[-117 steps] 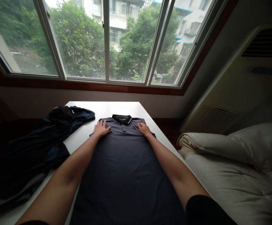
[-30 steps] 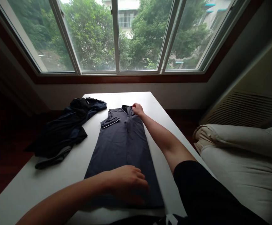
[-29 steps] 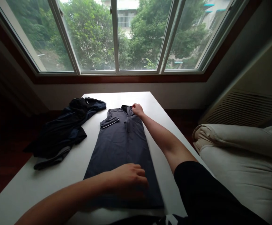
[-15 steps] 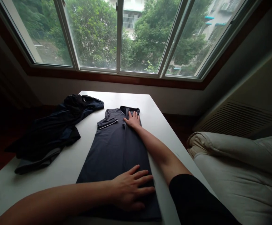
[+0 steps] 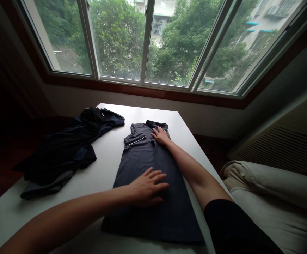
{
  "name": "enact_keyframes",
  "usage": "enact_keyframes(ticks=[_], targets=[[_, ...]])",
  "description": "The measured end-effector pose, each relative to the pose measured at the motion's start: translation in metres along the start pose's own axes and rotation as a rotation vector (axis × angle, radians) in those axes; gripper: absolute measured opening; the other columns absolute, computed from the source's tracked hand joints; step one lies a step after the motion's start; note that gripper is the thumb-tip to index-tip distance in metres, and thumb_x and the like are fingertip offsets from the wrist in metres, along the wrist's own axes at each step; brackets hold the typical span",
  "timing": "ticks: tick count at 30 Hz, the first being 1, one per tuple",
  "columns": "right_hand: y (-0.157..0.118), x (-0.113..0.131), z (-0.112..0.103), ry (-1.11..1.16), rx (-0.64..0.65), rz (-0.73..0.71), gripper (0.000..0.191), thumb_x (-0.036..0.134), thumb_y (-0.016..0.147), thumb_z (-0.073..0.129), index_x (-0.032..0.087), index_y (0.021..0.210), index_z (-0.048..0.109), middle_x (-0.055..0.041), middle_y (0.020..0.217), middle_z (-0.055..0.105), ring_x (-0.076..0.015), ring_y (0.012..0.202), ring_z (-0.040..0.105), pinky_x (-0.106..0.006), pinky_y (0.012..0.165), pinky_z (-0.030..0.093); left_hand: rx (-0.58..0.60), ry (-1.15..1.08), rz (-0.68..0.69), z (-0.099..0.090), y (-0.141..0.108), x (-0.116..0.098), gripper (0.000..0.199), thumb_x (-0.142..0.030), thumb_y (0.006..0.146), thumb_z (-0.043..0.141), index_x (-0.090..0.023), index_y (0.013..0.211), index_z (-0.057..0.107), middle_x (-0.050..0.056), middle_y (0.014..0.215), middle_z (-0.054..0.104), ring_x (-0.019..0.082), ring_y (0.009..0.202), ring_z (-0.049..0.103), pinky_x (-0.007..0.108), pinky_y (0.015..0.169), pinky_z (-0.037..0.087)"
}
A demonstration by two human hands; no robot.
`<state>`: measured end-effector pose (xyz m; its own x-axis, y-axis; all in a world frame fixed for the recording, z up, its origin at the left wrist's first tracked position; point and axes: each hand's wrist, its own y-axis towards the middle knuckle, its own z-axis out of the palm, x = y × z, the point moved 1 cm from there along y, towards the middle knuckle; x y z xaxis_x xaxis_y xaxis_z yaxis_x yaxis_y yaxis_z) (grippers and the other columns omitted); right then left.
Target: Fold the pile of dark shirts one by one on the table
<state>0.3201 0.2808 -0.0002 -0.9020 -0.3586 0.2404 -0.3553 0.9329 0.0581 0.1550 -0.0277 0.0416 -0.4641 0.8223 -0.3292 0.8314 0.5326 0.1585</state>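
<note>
Your dark shirt [image 5: 142,158] lay on the white surface [image 5: 139,112] beneath both of your hands, its long axis running away from you towards the window [image 5: 148,84]. The collar [image 5: 152,125] made the far end, just beyond the fingers of your right hand [image 5: 161,135], and the hem [image 5: 153,234] made the near end, on your side of the fingers of your left hand [image 5: 146,188]. The shirt was narrower at the collar and wider at the hem. A crease ran lengthwise down the cloth from beside your right fingers towards your left ones.

Your right fingers were spread and released, resting on the cloth just below the collar and pointing to the far left. Your left fingers were also apart, gripping nothing, and pointed right, across the shirt's length; you had them over its middle, though I cannot tell whether they pressed on it or hovered just above. The short sleeve [image 5: 135,140] lay to the left of your right fingers, its white trim along the near side.

Well to the left of your fingers, a heap of dark clothing [image 5: 71,144] lay partly on the surface and over its edge. To the right of your fingers, beyond the surface, was pale padded upholstery [image 5: 269,201].
</note>
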Motion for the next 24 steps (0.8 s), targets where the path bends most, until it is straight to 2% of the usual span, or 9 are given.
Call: enact_keyframes(ticks=[3,5,8,11,14,16,20,22,24], targets=[[-0.009,0.020,0.001,0.027,-0.183,-0.036,0.058,0.046,0.107,0.048,0.019,0.158,0.047,-0.0148,0.170,0.025,-0.0293,0.158,0.021,-0.046,0.129,0.015,-0.128,0.049,-0.266,-0.025,-0.016,0.074,0.046,-0.038,0.099,0.062,-0.025,0.143,0.062,0.011,0.162,0.045,0.034,0.149,0.040,0.056,0.125,0.028],[-0.023,0.041,0.007,0.077,-0.223,-0.120,0.047,0.043,0.106,0.050,0.021,0.147,0.060,-0.0127,0.165,0.038,-0.0274,0.154,0.032,-0.042,0.129,0.021,-0.258,0.054,-0.460,-0.044,-0.019,0.128,0.035,-0.032,0.100,0.059,-0.021,0.131,0.070,0.011,0.155,0.053,0.030,0.142,0.048,0.046,0.123,0.034],[-0.047,0.071,0.022,0.156,-0.140,-0.214,0.048,0.052,0.105,0.051,0.027,0.146,0.061,-0.0082,0.163,0.041,-0.0262,0.153,0.035,-0.042,0.128,0.026,-0.416,0.007,-0.764,-0.067,-0.018,0.198,0.029,-0.026,0.100,0.054,-0.016,0.119,0.073,0.012,0.133,0.068,0.026,0.128,0.058,0.037,0.118,0.039],[-0.066,0.087,0.025,0.214,-0.068,-0.230,0.061,0.057,0.100,0.060,0.027,0.153,0.053,-0.0091,0.167,0.034,-0.0292,0.156,0.029,-0.047,0.128,0.025,-0.464,-0.065,-0.932,-0.077,-0.010,0.246,0.031,-0.024,0.097,0.056,-0.013,0.121,0.072,0.012,0.131,0.069,0.027,0.127,0.058,0.035,0.116,0.038],[-0.079,0.098,0.012,0.303,-0.153,-0.298,0.046,0.045,0.101,0.061,0.028,0.144,0.062,-0.0066,0.166,0.036,-0.0267,0.155,0.032,-0.043,0.126,0.031,-0.463,-0.107,-0.980,-0.076,0.005,0.270,0.038,-0.027,0.095,0.060,-0.012,0.129,0.069,0.013,0.131,0.070,0.026,0.121,0.061,0.033,0.108,0.043],[-0.092,0.112,0.002,0.349,-0.172,-0.353,0.033,0.038,0.102,0.059,0.028,0.132,0.070,-0.0065,0.157,0.048,-0.0257,0.147,0.045,-0.040,0.121,0.039,-0.465,-0.138,-0.986,-0.075,0.017,0.278,0.042,-0.028,0.093,0.063,-0.014,0.132,0.068,0.011,0.126,0.072,0.025,0.116,0.063,0.030,0.102,0.046],[-0.147,0.163,-0.008,0.288,-0.028,-0.543,0.023,0.035,0.103,0.060,0.025,0.118,0.074,-0.0074,0.119,0.070,-0.0226,0.111,0.067,-0.034,0.099,0.053,-0.476,-0.242,-0.952,-0.076,0.038,0.292,0.046,-0.026,0.088,0.066,-0.016,0.133,0.069,0.008,0.110,0.076,0.022,0.099,0.068,0.029,0.092,0.050],[-0.183,0.192,-0.010,0.215,0.062,-0.679,0.028,0.039,0.103,0.060,0.023,0.123,0.071,-0.0067,0.111,0.071,-0.0214,0.102,0.069,-0.031,0.088,0.054,-0.478,-0.315,-0.922,-0.077,0.045,0.300,0.044,-0.025,0.086,0.066,-0.013,0.128,0.072,0.009,0.100,0.077,0.021,0.091,0.069,0.029,0.085,0.052],[-0.216,0.216,-0.013,0.152,0.128,-0.797,0.050,0.051,0.103,0.058,0.025,0.147,0.056,-0.0079,0.112,0.070,-0.0231,0.099,0.070,-0.031,0.081,0.053,-0.478,-0.375,-0.896,-0.079,0.048,0.306,0.042,-0.024,0.084,0.067,-0.010,0.123,0.074,0.010,0.096,0.077,0.021,0.088,0.070,0.029,0.082,0.054]])
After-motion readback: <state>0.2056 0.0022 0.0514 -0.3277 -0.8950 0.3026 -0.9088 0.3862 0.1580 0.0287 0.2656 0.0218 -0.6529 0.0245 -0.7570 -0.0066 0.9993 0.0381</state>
